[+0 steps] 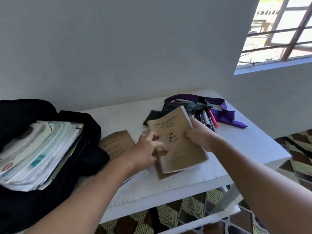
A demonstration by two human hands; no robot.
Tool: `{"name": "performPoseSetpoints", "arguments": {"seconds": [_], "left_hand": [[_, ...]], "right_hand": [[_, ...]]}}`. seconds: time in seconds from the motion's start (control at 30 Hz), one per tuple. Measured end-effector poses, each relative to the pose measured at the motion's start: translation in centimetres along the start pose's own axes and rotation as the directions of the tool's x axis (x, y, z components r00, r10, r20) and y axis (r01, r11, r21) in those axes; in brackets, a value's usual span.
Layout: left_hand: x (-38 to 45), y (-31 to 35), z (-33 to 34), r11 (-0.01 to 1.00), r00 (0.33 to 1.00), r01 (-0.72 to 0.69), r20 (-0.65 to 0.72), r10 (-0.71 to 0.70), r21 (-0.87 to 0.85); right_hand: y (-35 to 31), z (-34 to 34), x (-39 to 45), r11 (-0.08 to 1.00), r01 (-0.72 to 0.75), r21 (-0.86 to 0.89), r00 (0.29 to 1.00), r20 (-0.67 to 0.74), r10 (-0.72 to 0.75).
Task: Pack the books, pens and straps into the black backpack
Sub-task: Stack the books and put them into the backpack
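- Right hand (198, 135) gripping the right edge of a brown exercise book (177, 141), thumb on the cover, fingers curled behind; book tilted up off the white table (244, 141).
- Left hand (146, 149) at the book's left edge, fingers bent against the cover and blurred — firm grip or mere touch: cannot tell.
- More brown books beneath the raised one; another brown book (116, 142) flat to the left, just beside the black backpack (87, 149).
- Backpack open at the table's left end, holding a thick stack of books and papers (38, 154).
- Pens (206, 119) bunched behind the right hand.
- Purple strap (224, 114) looped at the far right corner — dark strap (168, 107) beside it.
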State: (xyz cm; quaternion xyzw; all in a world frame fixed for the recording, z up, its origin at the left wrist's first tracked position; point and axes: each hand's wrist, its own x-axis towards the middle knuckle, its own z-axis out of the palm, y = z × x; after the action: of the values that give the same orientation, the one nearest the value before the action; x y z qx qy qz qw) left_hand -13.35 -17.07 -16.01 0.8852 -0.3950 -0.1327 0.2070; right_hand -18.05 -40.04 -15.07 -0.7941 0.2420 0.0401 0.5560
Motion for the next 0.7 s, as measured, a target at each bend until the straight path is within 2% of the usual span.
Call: {"name": "performPoseSetpoints", "arguments": {"seconds": [0.1,0.17,0.23,0.3,0.37,0.47,0.57,0.7], "left_hand": [[0.4,-0.4,0.5,0.998,0.988,0.046,0.142,-0.052,0.044],[0.2,-0.5,0.2,0.998,0.989,0.055,0.132,-0.059,0.039],[-0.3,-0.5,-0.4,0.997,0.996,0.073,0.060,-0.073,0.002],[-1.1,-1.4,-1.4,0.990,0.990,0.141,-0.032,-0.140,0.028],[-1.8,-3.1,-2.7,0.956,0.969,0.244,-0.082,-0.234,0.159],[-3.5,-5.3,-4.4,0.838,0.924,0.378,-0.100,-0.370,0.393],[-5.0,-6.7,-5.1,0.769,0.894,0.412,-0.055,-0.444,0.489],[-5.7,-7.7,-5.4,0.822,0.871,0.454,0.023,-0.491,0.344]], "right_hand": [[0.0,0.9,-0.1,0.957,0.046,-0.288,0.986,-0.143,-0.090],[0.0,1.7,0.1,0.868,0.031,-0.496,0.960,-0.227,-0.164],[-0.1,2.8,0.2,0.812,0.068,-0.579,0.926,-0.267,-0.268],[-0.6,4.4,0.3,0.850,0.210,-0.483,0.915,-0.209,-0.344],[-1.6,6.5,0.1,0.875,0.322,-0.360,0.923,-0.088,-0.376],[-3.1,10.2,0.0,0.895,0.354,-0.271,0.934,0.067,-0.350],[-4.2,13.5,0.5,0.865,0.321,-0.385,0.946,0.182,-0.270],[-5.3,15.7,0.9,0.760,0.258,-0.597,0.964,0.217,-0.156]]}}
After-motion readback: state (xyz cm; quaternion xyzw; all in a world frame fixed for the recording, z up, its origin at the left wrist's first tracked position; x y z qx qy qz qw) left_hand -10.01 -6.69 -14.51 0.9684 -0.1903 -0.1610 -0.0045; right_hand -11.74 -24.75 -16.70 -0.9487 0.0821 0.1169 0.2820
